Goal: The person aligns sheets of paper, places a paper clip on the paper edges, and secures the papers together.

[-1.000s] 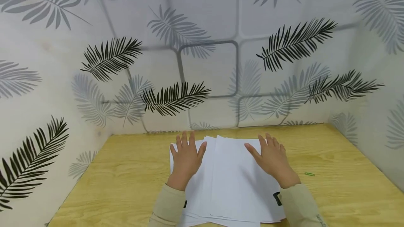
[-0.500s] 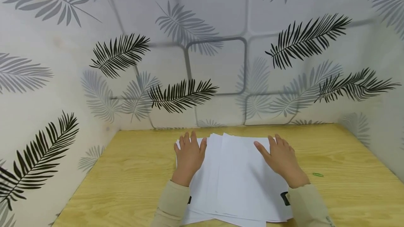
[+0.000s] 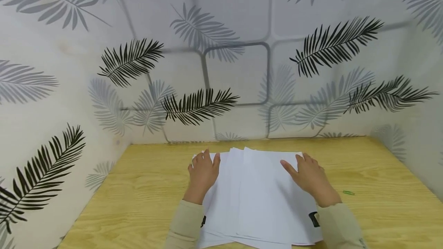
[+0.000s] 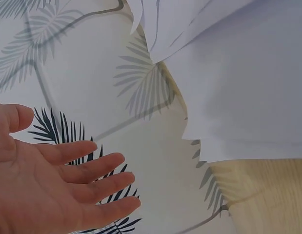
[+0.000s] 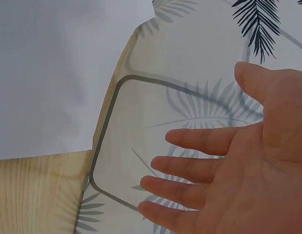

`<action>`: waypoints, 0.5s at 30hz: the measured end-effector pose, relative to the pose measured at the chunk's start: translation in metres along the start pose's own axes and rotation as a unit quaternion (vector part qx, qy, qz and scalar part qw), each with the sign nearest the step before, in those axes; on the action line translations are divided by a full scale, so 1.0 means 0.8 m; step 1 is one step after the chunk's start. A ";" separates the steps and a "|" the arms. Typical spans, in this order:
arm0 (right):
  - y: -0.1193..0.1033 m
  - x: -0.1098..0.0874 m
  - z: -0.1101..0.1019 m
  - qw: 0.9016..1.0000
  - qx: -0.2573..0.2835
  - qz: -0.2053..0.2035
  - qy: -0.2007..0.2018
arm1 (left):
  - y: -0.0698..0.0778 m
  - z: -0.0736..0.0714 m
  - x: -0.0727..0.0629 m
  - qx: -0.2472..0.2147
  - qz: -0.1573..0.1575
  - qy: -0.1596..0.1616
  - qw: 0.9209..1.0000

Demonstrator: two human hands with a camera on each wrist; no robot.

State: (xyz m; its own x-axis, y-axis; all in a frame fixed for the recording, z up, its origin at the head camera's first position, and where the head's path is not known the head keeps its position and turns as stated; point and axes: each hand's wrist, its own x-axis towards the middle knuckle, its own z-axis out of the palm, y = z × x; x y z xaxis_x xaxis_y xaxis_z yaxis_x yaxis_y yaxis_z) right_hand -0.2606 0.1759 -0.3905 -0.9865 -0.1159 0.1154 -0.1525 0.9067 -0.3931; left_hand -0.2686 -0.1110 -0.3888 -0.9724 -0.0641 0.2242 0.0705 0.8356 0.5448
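Loosely fanned white paper sheets lie on the wooden table, their edges out of line with one another. Over the left edge of the sheets is my left hand, overlapping them in the head view. My right hand is over their right edge, thumb pointing inward. In the left wrist view the left palm is bare and its fingers are extended, apart from the paper. The right wrist view likewise shows the right hand with straight fingers, nothing in it, and paper to its left.
A green paper clip lies on the table to the right of the sheets. Leaf-patterned walls enclose the table at the back and both sides. Small black pieces show beside the beige cuffs.
The head view has shifted slightly. My left hand has moved a little left and its fingers look less spread. The right hand has shifted slightly outward; the sheets lie as before.
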 end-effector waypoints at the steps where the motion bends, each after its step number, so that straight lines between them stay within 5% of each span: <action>1: 0.001 0.001 0.001 1.000 0.001 0.000 -0.003 | -0.002 -0.001 0.000 -0.002 -0.002 -0.001 1.000; 15: 0.011 0.002 -0.002 0.999 0.002 0.018 -0.029 | -0.016 -0.005 0.008 -0.023 -0.037 -0.025 0.999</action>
State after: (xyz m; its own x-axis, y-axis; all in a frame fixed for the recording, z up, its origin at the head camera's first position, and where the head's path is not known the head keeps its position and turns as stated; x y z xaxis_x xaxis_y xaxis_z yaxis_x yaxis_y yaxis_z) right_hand -0.2638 0.1844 -0.3928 -0.9932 -0.1058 0.0483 -0.1163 0.9093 -0.3997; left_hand -0.2752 -0.1240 -0.3909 -0.9850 -0.0971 0.1424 0.0068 0.8036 0.5951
